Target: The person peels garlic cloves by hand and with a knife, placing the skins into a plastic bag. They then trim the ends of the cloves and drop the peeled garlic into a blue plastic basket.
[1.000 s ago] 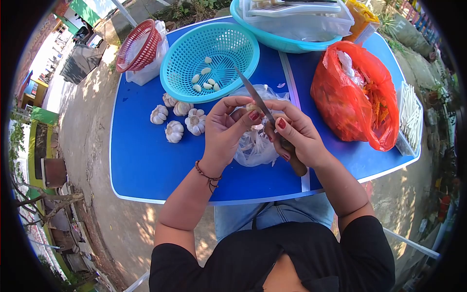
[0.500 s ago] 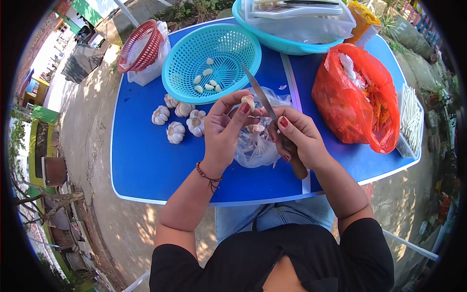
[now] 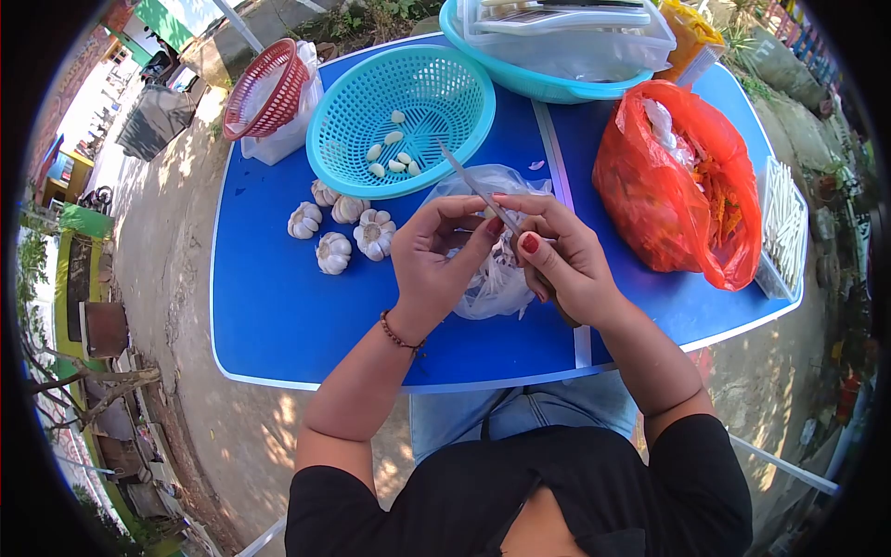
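My left hand [image 3: 434,252] is closed in a pinch over the bag, its fingertips against the knife. The garlic clove it held a moment ago is now mostly hidden by thumb and blade. Wrapped round the handle of a knife [image 3: 462,173], my right hand [image 3: 574,262] keeps the blade slanting up and left. Beneath both hands lies a clear plastic bag [image 3: 484,295] with garlic skins in it. Several garlic bulbs [image 3: 374,235] sit left of my left hand. Beyond them, a turquoise basket [image 3: 327,160] holds several peeled cloves [image 3: 395,136].
On the blue table [image 3: 278,325], a red plastic bag [image 3: 640,200] of orange-red contents stands at right, beside a box of white sticks [image 3: 785,223]. A red basket [image 3: 288,110] is at back left. A turquoise basin [image 3: 566,91] with plastic containers is at the back.
Both hands have come closer together and tilted, bringing the knife against the left fingertips. The clove has gone from plain view. The blade tip has moved left and slightly down.
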Available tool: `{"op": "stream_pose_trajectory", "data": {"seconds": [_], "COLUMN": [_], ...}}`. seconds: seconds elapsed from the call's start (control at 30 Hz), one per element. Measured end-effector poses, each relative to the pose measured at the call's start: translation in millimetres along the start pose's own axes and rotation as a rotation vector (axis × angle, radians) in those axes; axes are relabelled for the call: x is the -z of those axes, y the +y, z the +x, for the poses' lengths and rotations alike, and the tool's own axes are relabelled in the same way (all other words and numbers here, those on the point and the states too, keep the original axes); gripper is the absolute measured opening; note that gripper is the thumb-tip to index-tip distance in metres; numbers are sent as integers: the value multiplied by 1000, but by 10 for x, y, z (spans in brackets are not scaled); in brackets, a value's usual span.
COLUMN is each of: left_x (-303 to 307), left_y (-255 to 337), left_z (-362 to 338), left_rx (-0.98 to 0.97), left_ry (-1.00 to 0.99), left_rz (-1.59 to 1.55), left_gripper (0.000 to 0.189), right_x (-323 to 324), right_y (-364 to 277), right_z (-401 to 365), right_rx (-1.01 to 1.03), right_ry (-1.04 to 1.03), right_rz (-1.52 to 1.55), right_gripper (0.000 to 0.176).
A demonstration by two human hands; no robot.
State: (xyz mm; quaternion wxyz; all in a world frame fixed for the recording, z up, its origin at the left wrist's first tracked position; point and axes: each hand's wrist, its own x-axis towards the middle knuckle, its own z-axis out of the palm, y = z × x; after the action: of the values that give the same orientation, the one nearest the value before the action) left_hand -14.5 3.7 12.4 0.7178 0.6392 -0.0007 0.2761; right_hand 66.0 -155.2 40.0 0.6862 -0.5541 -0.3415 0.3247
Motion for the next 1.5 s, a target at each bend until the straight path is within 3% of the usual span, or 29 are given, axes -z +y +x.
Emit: {"op": "stream_pose_trajectory", "data": {"seconds": [0.17, 0.37, 0.47, 0.77, 0.87, 1.07, 1.27, 1.5], "left_x": [11, -42, -50, -29, -15, -34, 27, 6], "left_y": [-33, 50, 146, 76, 68, 118, 41, 32], "left_z": [-5, 6, 47, 31, 21, 54, 77, 58], "left_rx": [-53, -6, 31, -86, -76, -8, -43, -27], "left_ry": [-15, 54, 108, 18, 18, 121, 87, 12], "left_rz": [44, -32, -115, 14, 72, -104, -58, -27], "left_gripper": [21, 23, 24, 20, 24, 21, 25, 25], "right_x": [-21, 40, 87, -2, 6, 30, 40, -2], "right_y": [22, 95, 65, 29, 63, 76, 76, 4], "right_z": [-2, 28, 54, 30, 29, 56, 36, 12], "right_rx": [49, -20, -1, -31, 4, 8, -81, -20], "right_ry": [60, 86, 128, -29, -6, 94, 28, -18], "right_rz": [-159, 146, 160, 120, 105, 155, 201, 126], "right_gripper": [34, 34, 34, 36, 36, 36, 37, 44]}}
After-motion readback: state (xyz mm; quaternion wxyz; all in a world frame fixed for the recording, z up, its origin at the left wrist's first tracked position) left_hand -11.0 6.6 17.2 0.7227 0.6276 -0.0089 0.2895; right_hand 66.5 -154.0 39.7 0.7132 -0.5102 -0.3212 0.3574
